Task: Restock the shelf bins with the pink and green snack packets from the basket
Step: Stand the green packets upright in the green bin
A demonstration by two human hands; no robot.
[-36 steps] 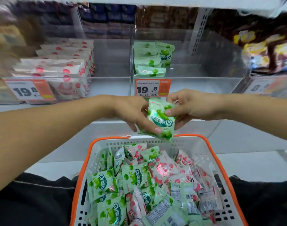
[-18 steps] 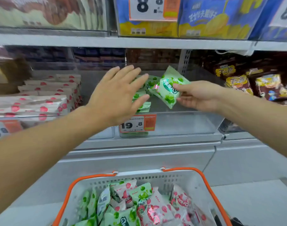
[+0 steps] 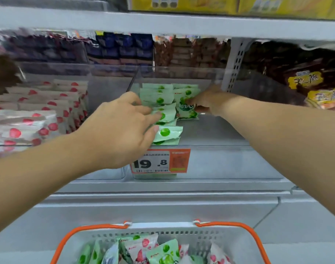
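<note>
Green packet point(image 3: 186, 109): pinched in right hand point(image 3: 207, 101) fingers, now inside clear bin point(image 3: 229, 161), far right of stacked green packets point(image 3: 163, 115). Left hand point(image 3: 121, 128), fingers spread, has moved onto stack.

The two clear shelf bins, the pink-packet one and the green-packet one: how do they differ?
The clear bin of pink strawberry-print packets looks well filled, several rows reaching its front; the clear bin of green apple-print packets holds two short rows with bare floor to their right. Both hands reach into the green bin, the right hand holding a green packet; none is in the pink bin. Both sit on one shelf.
</note>
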